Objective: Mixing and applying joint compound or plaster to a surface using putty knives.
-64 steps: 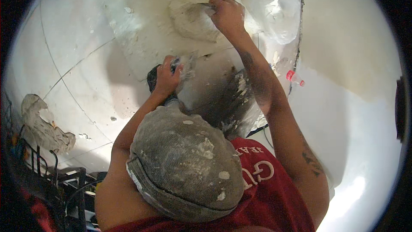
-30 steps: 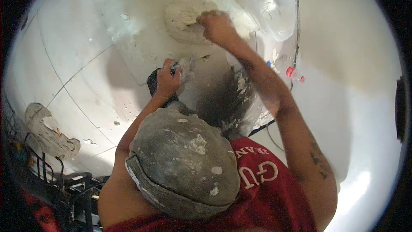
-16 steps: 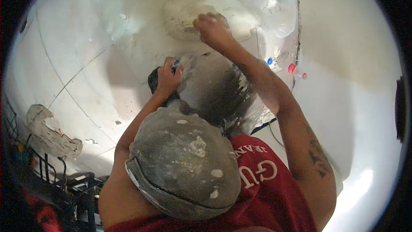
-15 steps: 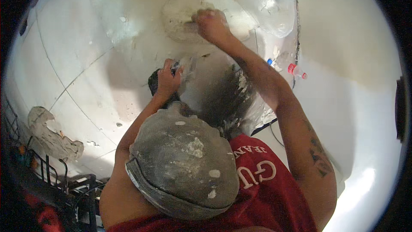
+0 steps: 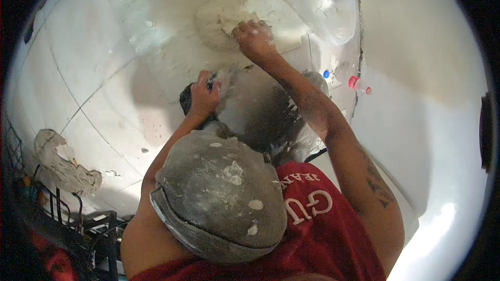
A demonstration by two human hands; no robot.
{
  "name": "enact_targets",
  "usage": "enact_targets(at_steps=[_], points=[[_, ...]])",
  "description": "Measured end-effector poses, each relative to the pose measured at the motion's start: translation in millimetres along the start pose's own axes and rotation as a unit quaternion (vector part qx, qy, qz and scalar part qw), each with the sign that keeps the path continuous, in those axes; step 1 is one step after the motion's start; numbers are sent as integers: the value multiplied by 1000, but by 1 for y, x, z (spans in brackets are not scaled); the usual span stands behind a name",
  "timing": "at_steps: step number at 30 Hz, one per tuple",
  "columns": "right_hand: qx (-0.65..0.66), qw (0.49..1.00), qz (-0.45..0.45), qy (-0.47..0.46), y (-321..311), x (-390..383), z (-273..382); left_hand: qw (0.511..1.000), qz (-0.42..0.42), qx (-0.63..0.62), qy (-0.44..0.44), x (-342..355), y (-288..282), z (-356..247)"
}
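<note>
Where pale paste [image 5: 214, 25] smears tiled flr [image 5: 112, 109], R hand [image 5: 254, 40] is over it, L hand [image 5: 204, 96] nr; can't tell grips.

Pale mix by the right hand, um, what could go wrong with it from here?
The right hand looks bare and has pale specks on it, so the pale mix might irritate the skin. The clear bottle with a red label is off to the right of the right forearm, so a wide sweep could perhaps knock it.

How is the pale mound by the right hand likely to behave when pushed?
The pale mound probably spreads rather than rolls, looking low and wide. It may cling to skin, judging by whitish smudges on the right hand.
</note>
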State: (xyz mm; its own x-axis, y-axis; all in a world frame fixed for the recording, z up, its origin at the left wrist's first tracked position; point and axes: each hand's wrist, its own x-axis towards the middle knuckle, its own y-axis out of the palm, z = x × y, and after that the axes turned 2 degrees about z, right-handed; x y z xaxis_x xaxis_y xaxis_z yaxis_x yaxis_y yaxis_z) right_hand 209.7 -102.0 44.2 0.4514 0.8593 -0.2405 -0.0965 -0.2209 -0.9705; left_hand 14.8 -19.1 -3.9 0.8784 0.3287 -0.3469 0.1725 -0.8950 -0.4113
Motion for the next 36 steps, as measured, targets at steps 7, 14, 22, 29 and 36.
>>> enact_targets(at_steps=[7,14,22,29,36], points=[[116,988,-91,33,-17,21,-38,998,5,-39,-52,5,3,7],[91,990,-103,23,-2,-18,-10,991,-126,-42,-30,32,-54,-54],[115,978,-158,-75,-15,-22,-33,961,9,214,174,122,-90,-139],[126,938,-295,-130,-11,-24,-30,913,135,318,216,145,-59,-153],[133,953,-273,-10,-48,-25,-37,931,46,291,217,168,-67,-127]])
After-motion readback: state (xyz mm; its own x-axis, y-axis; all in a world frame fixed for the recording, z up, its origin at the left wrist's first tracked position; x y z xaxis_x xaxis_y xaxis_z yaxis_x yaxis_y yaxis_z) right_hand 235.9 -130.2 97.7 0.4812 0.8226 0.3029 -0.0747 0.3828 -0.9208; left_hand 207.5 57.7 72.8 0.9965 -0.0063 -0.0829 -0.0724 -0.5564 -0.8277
